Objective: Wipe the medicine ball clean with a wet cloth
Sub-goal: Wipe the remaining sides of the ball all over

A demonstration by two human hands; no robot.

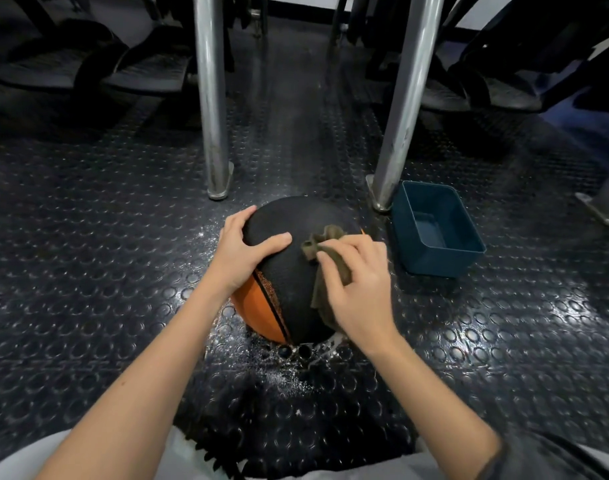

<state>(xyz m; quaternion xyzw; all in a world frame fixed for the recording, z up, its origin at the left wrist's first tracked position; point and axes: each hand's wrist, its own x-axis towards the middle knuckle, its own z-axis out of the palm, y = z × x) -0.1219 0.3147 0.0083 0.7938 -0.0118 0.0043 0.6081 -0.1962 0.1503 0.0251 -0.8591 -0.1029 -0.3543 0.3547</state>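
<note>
A black and orange medicine ball (289,278) sits on the studded rubber floor in front of me. My left hand (242,252) lies spread on the ball's upper left side, thumb and fingers straight against it. My right hand (356,289) grips a crumpled olive-brown cloth (325,244) and holds it against the ball's right side. Part of the cloth hangs down under my palm. The floor (296,372) around the ball's base glistens wet.
A dark blue rectangular tub (434,230) stands on the floor just right of the ball. Two metal posts (213,109) (403,109) rise behind the ball. Dark machine pedals (88,64) lie further back on both sides. My knees show at the bottom edge.
</note>
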